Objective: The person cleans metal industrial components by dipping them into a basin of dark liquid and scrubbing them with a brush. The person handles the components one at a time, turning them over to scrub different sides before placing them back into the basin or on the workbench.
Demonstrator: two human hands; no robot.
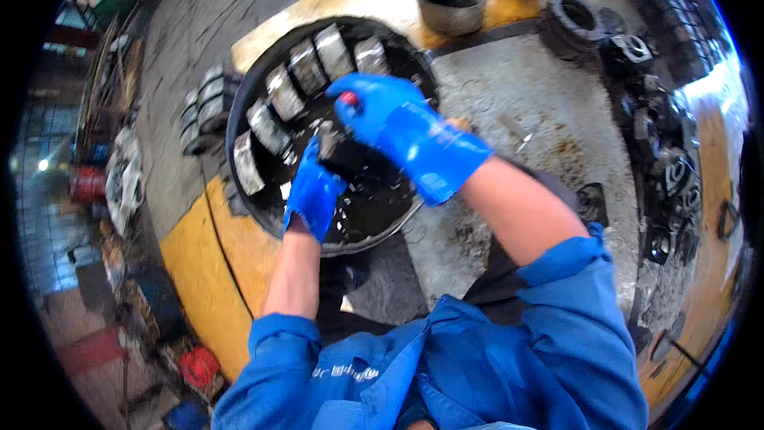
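Observation:
Both hands, in blue rubber gloves, are over a round black basin (236, 119) with dark liquid in it. My right hand (386, 111) is closed around a tool with a red end (349, 99); its remaining length is hidden by the glove. Lower and to the left, my left hand (314, 191) grips a small greyish metal part (326, 140), blurred and partly covered by the fingers. Several blocky, curved metal pieces (285, 92) stand in a row along the basin's far and left sides.
More metal pieces (215, 99) sit outside the basin to the left. A grey bucket (451, 1) stands beyond it. Dark ring-shaped parts (574, 20) and other machine parts line the right side. A black cable (219, 239) crosses the floor at left, near a red object (199, 368).

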